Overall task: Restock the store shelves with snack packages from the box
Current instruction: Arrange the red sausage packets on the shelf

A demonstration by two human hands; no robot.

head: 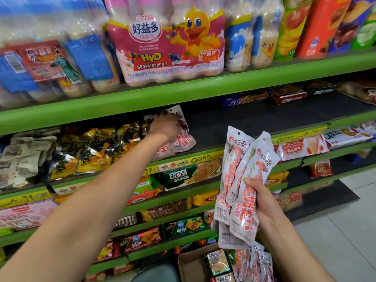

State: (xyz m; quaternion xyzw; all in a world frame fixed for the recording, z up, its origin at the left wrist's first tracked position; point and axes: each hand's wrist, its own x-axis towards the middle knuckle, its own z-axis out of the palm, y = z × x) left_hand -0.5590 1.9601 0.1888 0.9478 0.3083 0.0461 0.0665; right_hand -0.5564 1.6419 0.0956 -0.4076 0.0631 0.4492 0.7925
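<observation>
The left hand [164, 125] holds a white-red snack package [181, 127] on the dark shelf [254, 119]. The right hand [262, 200] grips a bunch of same packages [242, 180] above the near box [191, 263].

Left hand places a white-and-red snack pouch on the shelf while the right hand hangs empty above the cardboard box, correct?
Not quite: the head view shows the right hand gripping a bunch of white-and-red snack pouches, not empty. The rest stands.
</observation>
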